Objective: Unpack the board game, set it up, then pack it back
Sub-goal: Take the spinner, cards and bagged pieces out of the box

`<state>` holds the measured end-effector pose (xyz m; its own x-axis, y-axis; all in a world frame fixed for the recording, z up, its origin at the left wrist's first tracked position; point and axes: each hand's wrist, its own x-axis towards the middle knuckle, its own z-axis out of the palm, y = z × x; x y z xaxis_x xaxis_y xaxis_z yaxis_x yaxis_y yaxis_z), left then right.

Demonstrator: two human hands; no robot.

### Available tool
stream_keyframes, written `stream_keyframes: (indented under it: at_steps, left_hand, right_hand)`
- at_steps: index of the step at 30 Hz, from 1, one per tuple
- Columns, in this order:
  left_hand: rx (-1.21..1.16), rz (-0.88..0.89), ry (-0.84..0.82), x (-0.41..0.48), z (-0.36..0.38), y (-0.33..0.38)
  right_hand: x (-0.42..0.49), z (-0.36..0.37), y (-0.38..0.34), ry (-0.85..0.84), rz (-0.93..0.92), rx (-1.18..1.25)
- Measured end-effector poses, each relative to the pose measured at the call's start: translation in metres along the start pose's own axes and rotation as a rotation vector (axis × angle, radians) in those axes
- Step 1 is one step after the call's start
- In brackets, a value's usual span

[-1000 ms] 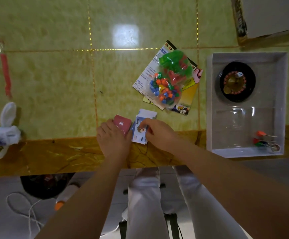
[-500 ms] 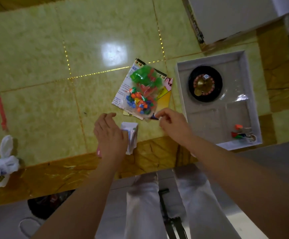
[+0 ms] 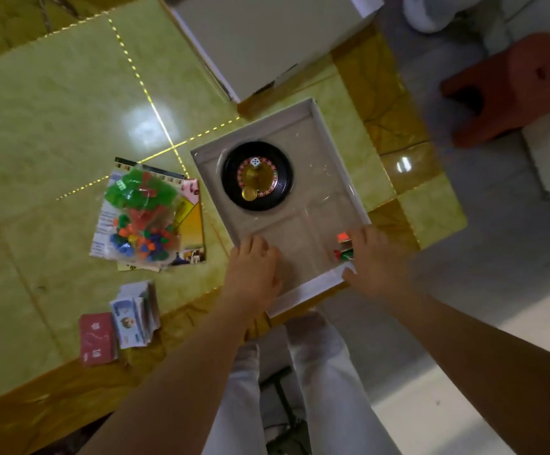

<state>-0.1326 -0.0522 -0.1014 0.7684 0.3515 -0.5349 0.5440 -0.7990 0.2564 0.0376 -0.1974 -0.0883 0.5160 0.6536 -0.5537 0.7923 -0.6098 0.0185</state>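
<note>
Both hands have left the cards and gone to the shallow white cardboard box tray (image 3: 306, 291) at the table's (image 3: 53, 110) near edge! The left hand (image 3: 255, 262) rests across its near-left rim, grip relaxed, holding nothing. The right hand (image 3: 377, 257) covers the near-right corner beside small red and green pegs (image 3: 342, 238); its grip I cannot tell. The red card pack (image 3: 98, 338) and blue-white banknote stack (image 3: 135, 315) lie unpacked on the left. The black roulette wheel (image 3: 256, 175) sits in the tray, likely out next.
</note>
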Motion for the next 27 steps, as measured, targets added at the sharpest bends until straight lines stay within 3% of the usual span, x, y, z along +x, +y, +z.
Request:
stream_keyframes:
  at_steps: [4, 9, 13, 19, 21, 24, 27]
  left_hand:
    - [0.033, -0.096, -0.025, 0.007, 0.010, 0.007]
    - [0.032, -0.139, 0.014, 0.017, 0.019, 0.008]
    - [0.022, -0.182, -0.006, 0.023, 0.019, 0.011]
    - [-0.032, -0.201, -0.035, 0.026, 0.014, 0.013]
    - [-0.267, -0.204, 0.013, 0.030, 0.012, 0.012]
    - [-0.951, -0.356, 0.014, 0.036, -0.006, 0.021]
    - [-1.600, -0.619, -0.251, 0.039, -0.038, 0.037]
  right_hand:
    - [0.011, 0.020, 0.002, 0.044, -0.028, -0.043]
    - [0.024, 0.029, 0.000, 0.074, -0.031, 0.122]
    - [0.035, 0.032, 0.013, -0.006, -0.075, 0.122]
    - [0.038, 0.015, 0.025, 0.063, 0.124, 0.668]
    - [0.038, 0.003, 0.023, 0.063, 0.141, 0.838]
    - [0.038, -0.014, 0.014, -0.037, 0.138, 1.081]
    - [0.037, -0.024, -0.007, -0.170, 0.031, 1.094]
